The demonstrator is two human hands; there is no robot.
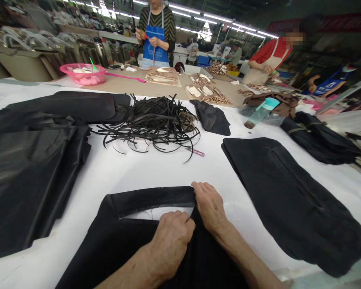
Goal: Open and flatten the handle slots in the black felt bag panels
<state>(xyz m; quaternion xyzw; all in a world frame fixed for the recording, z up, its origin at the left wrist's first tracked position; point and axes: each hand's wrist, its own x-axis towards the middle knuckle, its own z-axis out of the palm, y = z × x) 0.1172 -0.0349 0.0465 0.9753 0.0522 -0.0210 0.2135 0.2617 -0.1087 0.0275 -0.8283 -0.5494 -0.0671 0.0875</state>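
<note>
A black fabric piece [126,245] lies in front of me on the white table, with a long slit-like opening near its far edge. White shows through the opening, and a few loose threads cross it. My left hand [174,237] is closed on the fabric at the near right side of the opening, fingers curled under and partly hidden. My right hand [209,204] pinches the folded strip at the far right corner, thumb and fingertips on its edge. Beyond the hands lies a pile of thin black strips [156,120], with a pink-handled tool [198,152] beside it.
Stacked black panels [289,192] lie at right, and a large black sheet pile [33,168] at left. Farther back are a turquoise-lidded bottle [263,112], a pink basin [84,74] and brown pieces [162,76]. Several people stand at work across the table.
</note>
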